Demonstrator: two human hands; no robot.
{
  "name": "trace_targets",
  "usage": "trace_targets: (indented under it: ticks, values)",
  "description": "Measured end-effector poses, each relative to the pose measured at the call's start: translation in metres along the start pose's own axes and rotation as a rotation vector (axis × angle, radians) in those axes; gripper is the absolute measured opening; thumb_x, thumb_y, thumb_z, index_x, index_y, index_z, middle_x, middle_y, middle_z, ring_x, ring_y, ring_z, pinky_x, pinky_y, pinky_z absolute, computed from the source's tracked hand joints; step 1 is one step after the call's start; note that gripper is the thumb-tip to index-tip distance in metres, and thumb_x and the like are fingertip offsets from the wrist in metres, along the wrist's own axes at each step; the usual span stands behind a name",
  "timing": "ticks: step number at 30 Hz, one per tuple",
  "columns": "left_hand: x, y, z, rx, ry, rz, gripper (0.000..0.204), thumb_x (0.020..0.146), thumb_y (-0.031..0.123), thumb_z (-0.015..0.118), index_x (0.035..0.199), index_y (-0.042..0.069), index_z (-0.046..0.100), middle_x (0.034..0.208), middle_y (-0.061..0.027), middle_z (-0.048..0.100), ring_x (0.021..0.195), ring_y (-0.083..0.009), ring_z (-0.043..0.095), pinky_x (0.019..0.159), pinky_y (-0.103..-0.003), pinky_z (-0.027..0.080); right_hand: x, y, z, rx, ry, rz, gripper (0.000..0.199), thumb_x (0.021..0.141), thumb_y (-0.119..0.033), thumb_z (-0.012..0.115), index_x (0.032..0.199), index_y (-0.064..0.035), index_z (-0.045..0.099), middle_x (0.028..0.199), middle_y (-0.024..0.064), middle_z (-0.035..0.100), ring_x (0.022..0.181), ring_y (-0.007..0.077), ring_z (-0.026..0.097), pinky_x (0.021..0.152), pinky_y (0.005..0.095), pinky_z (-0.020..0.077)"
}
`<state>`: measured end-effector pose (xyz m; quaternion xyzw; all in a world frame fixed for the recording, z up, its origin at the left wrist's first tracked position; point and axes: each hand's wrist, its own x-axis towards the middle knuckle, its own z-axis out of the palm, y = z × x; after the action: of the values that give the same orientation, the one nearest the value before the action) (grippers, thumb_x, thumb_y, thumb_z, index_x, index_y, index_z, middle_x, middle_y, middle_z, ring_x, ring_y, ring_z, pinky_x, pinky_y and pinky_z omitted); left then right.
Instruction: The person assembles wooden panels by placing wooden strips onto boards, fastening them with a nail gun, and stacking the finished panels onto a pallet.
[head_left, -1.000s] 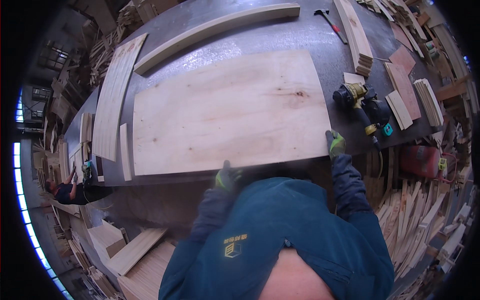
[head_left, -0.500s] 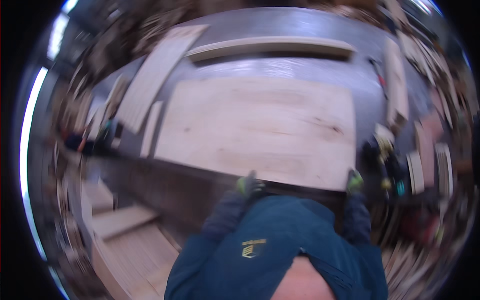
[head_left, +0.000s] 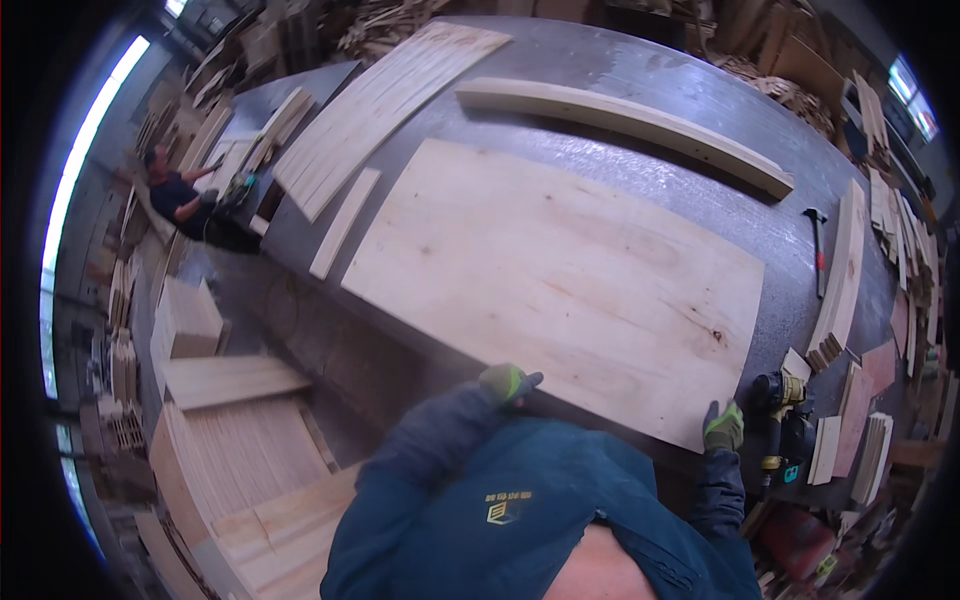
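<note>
1. Head view: the plywood sheet [head_left: 560,290] lies flat on the dark surface [head_left: 640,80], its long axis running from the far left down to the near right.
2. The left hand [head_left: 508,382], gloved, is curled over the sheet's near edge about midway along it.
3. The right hand [head_left: 724,428], gloved too, grips the sheet's near right corner; the sheet lies ahead of both hands.
4. Just right of that corner sits a nail gun [head_left: 782,415]; beyond the sheet's right edge lies a hammer [head_left: 818,250], and beyond its far edge a long timber beam [head_left: 625,130].
</note>
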<state>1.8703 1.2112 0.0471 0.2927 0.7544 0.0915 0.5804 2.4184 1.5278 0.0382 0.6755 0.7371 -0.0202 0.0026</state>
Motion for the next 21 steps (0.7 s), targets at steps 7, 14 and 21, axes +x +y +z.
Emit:
trace_targets:
  ticks: [7,14,21]
  values:
    - [0.091,0.134,-0.237,0.368,0.803,0.461,0.049,0.116,0.059,0.078,0.132,0.014,0.090,0.117,-0.0179,0.092,0.108,-0.0454,0.086,0.098,-0.058,0.066,0.000,-0.240,0.047,0.011,-0.017,-0.012,0.089,0.116,-0.063,0.069,0.191,-0.0181,0.049,0.195,0.0279,0.045,0.177,0.0553,0.043,0.144,0.0731,0.0320]
    - [0.292,0.324,-0.416,0.783,1.120,0.741,0.058,0.119,0.048,0.071,0.165,0.011,0.074,0.161,-0.0237,0.080,0.150,-0.0474,0.074,0.122,-0.063,0.059,-0.042,-0.271,0.051,-0.085,-0.055,0.169,0.093,0.117,-0.058,0.065,0.196,-0.0177,0.038,0.204,0.0292,0.025,0.188,0.0598,0.013,0.150,0.0765,0.0053]
    - [0.472,0.398,-0.497,1.116,1.285,1.136,0.042,0.110,0.015,0.066,0.148,0.011,0.080,0.144,-0.0193,0.082,0.129,-0.0430,0.078,0.110,-0.063,0.061,-0.011,-0.299,0.034,0.149,0.115,0.052,0.092,0.110,-0.052,0.079,0.187,-0.0094,0.053,0.197,0.0375,0.033,0.180,0.0645,0.029,0.145,0.0819,0.0183]
